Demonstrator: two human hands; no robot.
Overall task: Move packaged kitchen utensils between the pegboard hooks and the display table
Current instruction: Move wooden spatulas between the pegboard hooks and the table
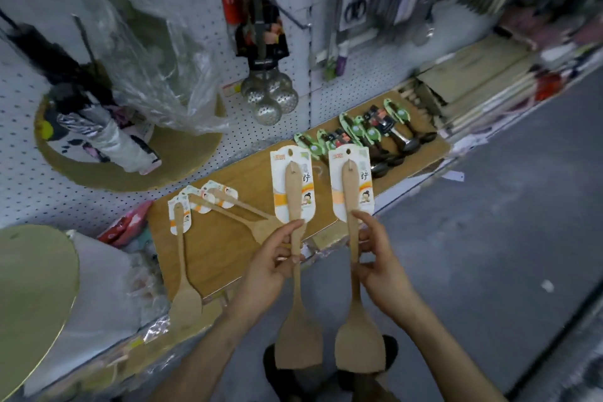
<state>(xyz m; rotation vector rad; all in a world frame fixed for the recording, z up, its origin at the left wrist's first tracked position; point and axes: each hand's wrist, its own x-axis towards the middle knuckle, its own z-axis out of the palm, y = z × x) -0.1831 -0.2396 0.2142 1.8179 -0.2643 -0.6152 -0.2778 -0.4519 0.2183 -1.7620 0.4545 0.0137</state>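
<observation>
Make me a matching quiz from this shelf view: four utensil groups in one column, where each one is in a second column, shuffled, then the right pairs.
Things
1. perforated metal skimmers
2. black ladles
3. fanned wooden spatulas
4. upright carded spatulas

Places
a. one gripped by the left hand, one by the right hand
b. lying at the right end of the table
c. hanging on the pegboard
d. lying at the left end of the table

Pairs: 1-c, 2-b, 3-d, 4-a
</observation>
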